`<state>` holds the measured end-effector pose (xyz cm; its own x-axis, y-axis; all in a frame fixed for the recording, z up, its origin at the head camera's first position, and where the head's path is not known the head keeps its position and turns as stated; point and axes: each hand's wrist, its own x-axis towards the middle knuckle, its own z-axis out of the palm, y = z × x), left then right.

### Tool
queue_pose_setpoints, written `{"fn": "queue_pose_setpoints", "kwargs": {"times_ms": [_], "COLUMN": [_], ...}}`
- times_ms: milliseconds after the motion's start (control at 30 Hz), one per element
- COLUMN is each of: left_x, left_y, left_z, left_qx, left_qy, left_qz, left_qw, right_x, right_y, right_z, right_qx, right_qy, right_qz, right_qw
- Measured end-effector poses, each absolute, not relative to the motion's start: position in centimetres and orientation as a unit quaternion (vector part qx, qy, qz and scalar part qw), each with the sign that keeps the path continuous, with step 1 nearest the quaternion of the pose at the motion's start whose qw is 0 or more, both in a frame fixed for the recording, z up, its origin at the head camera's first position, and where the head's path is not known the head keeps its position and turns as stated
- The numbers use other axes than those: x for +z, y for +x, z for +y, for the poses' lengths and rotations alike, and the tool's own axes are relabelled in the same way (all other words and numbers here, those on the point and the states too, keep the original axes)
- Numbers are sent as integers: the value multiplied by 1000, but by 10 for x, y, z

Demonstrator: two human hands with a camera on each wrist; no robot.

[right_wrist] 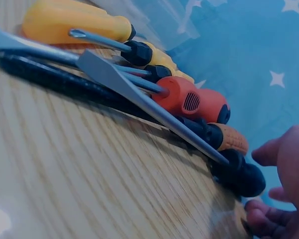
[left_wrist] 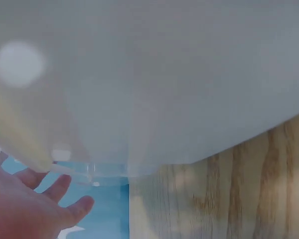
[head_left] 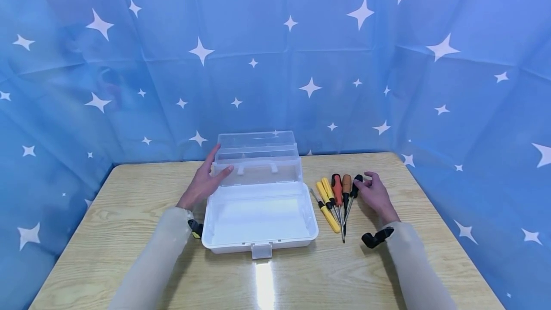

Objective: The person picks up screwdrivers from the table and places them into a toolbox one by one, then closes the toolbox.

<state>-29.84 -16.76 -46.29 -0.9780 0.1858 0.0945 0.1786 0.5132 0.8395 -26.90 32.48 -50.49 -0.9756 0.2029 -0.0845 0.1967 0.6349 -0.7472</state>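
Observation:
A white plastic toolbox (head_left: 260, 216) with its clear lid (head_left: 258, 140) raised stands mid-table. At the lid's left edge is my left hand (head_left: 204, 183), its thumb and fingers spread; contact with the lid is hard to judge. The left wrist view shows the box's side (left_wrist: 154, 89) close up. Several screwdrivers lie to the right of the box, with yellow (head_left: 331, 219), red (head_left: 336, 185), brown (head_left: 347, 183) and black (head_left: 357, 184) handles. My right hand (right_wrist: 289, 184) is at the black-handled screwdriver (right_wrist: 246, 177), thumb and fingers either side of the handle, a gap visible at the thumb.
The wooden table (head_left: 142, 204) ends at a blue curtain (head_left: 258, 75) with white stars, close behind the raised lid. A latch (head_left: 261, 251) hangs at the box's front. The screwdrivers' shafts cross one another toward the near side.

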Motion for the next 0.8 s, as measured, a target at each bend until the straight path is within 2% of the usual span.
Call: {"fn": "queue_pose_setpoints", "kwargs": {"times_ms": [300, 533, 800], "left_x": [-461, -460, -461], "left_y": [-296, -295, -295], "left_z": [-161, -160, -160], "left_qx": [482, 500, 477], "left_qy": [99, 61, 77], "left_qz": [870, 864, 876], "left_qw": [6, 25, 7], "right_x": [-507, -508, -509], "right_y": [-269, -271, -273], "right_z": [326, 323, 320], "right_qx": [388, 371, 361], "right_qy": [-108, -109, -114], "right_qz": [-915, -922, -925], "right_qw": [8, 11, 14]}}
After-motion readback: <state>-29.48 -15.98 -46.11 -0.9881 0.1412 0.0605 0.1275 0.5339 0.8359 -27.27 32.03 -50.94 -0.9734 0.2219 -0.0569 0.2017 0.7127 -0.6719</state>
